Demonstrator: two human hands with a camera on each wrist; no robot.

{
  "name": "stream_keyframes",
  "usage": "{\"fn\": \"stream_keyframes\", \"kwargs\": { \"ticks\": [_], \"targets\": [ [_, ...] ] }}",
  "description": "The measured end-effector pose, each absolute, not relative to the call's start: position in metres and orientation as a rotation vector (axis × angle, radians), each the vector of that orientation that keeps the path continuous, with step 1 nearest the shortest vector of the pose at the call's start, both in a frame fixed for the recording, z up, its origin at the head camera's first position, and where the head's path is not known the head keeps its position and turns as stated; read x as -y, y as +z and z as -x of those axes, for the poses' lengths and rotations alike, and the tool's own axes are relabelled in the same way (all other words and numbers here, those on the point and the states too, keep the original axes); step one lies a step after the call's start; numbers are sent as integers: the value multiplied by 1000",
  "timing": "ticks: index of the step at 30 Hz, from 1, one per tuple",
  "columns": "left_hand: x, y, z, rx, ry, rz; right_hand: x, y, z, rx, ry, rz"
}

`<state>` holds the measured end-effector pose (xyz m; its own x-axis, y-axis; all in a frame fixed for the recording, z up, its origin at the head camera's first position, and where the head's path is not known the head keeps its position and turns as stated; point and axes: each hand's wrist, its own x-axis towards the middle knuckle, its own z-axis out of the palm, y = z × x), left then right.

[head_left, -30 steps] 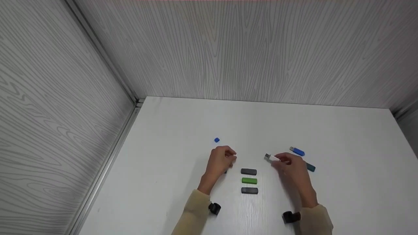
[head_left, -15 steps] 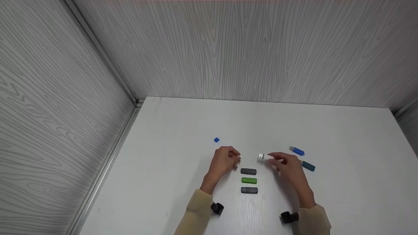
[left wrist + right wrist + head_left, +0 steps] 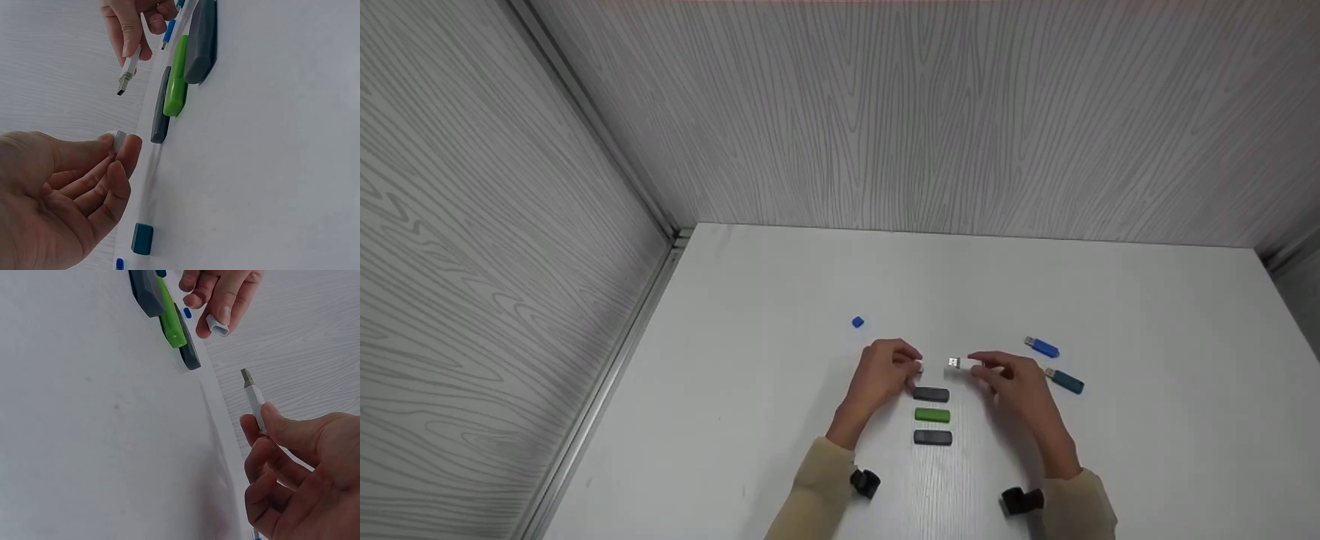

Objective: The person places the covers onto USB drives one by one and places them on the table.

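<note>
My right hand (image 3: 1014, 376) pinches a white USB stick (image 3: 255, 404) between thumb and fingers, its bare metal plug (image 3: 954, 363) pointing left. Opposite it, my left hand (image 3: 883, 369) holds a small white USB cap (image 3: 118, 140) by thumb and fingertips. The cap's hollow end (image 3: 220, 329) faces the plug, and a short gap separates the two. Just below the hands on the table lie a dark grey USB stick (image 3: 931, 394), a green USB stick (image 3: 933, 415) and another dark grey USB stick (image 3: 933, 437), stacked in a neat column.
Right of my right hand lie an uncapped blue USB stick (image 3: 1044, 347) and an uncapped teal USB stick (image 3: 1066, 381). A blue cap (image 3: 858, 322) sits beyond my left hand. The left wrist view shows a teal cap (image 3: 142, 239) near that hand. A grey wood-grain panel (image 3: 960, 120) borders the table's back.
Both hands have come closer together, the left moving right with the cap and the right moving left with the white USB stick. The stick has turned to lie more level. The teal stick shows more fully.
</note>
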<state>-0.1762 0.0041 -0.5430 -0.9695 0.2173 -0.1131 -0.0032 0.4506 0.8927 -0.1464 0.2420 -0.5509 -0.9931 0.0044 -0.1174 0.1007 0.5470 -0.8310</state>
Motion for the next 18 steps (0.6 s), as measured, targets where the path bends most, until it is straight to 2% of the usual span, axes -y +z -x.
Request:
{"fn": "stream_keyframes", "kwargs": {
  "ticks": [18],
  "targets": [
    [-12, -544, 175, -2484, 1531, -182, -230, -556, 148, -2631, -1447, -77]
  ]
}}
